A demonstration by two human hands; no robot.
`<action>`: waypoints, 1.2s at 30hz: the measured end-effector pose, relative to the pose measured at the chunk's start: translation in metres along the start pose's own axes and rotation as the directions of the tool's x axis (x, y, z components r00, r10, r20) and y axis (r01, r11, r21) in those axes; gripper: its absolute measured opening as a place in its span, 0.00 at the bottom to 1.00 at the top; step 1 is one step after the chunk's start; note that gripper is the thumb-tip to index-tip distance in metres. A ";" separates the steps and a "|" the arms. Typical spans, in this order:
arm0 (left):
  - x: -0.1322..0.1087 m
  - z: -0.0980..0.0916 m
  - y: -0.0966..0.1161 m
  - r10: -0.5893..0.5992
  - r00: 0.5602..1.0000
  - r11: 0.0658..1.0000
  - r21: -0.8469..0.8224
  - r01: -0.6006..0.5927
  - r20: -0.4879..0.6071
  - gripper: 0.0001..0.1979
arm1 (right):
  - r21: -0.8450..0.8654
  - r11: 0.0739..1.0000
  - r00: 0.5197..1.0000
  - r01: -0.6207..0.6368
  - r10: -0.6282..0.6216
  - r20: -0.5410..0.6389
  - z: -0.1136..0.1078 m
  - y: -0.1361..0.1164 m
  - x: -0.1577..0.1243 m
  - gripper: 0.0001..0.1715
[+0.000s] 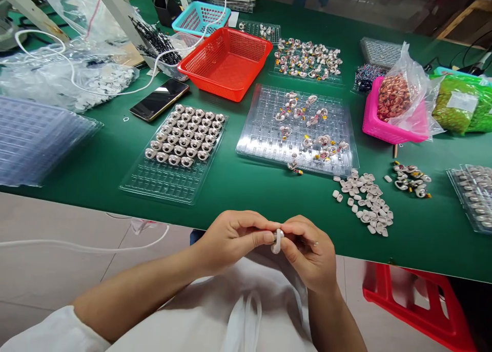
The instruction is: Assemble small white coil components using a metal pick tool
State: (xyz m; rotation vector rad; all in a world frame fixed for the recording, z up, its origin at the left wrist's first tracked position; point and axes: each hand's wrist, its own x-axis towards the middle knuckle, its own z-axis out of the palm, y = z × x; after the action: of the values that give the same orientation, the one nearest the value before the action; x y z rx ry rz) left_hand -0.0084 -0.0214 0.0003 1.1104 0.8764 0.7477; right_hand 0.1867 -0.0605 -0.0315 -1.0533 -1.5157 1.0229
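Between my fingertips, just in front of the table edge, is a small white and silver earbud-like part (277, 241). My left hand (236, 239) pinches it from the left with thumb and forefinger. My right hand (309, 249) grips it from the right, its other fingers curled. Beyond my hands, a clear tray (161, 180) carries rows of similar parts (188, 135). Right of it, stacked clear trays (253, 131) bear loose parts with yellow and red bits. Small white caps (371, 203) lie in a pile to the right.
A red basket (226, 70), a blue basket (200, 18) and a phone (159, 100) stand behind the trays. At the right are a pink basket (395, 129) with a bag of copper-coloured pieces and more assemblies (411, 180). Clear trays (34, 137) are stacked left. A red stool (418, 301) is below.
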 end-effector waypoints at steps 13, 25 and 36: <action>0.023 -0.005 0.013 -0.379 0.917 0.905 -0.155 0.396 0.128 0.19 | -0.205 0.978 0.982 0.044 -0.004 0.191 -0.014 -0.009 0.010 0.11; 0.015 0.022 -0.022 0.215 0.970 0.969 0.101 -0.227 0.117 0.32 | 0.509 0.855 0.964 -0.099 0.210 -0.165 0.026 0.020 -0.015 0.17; 0.001 0.031 -0.035 0.509 0.861 0.860 0.039 -0.509 -0.003 0.31 | 0.595 0.802 0.928 -0.056 0.262 -0.266 0.045 0.005 -0.013 0.17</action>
State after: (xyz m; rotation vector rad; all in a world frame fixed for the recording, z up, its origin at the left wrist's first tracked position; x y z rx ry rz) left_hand 0.0226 -0.0435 -0.0270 1.3939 0.6060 1.1801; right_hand 0.1444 -0.0761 -0.0462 -0.8614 -0.7578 1.2464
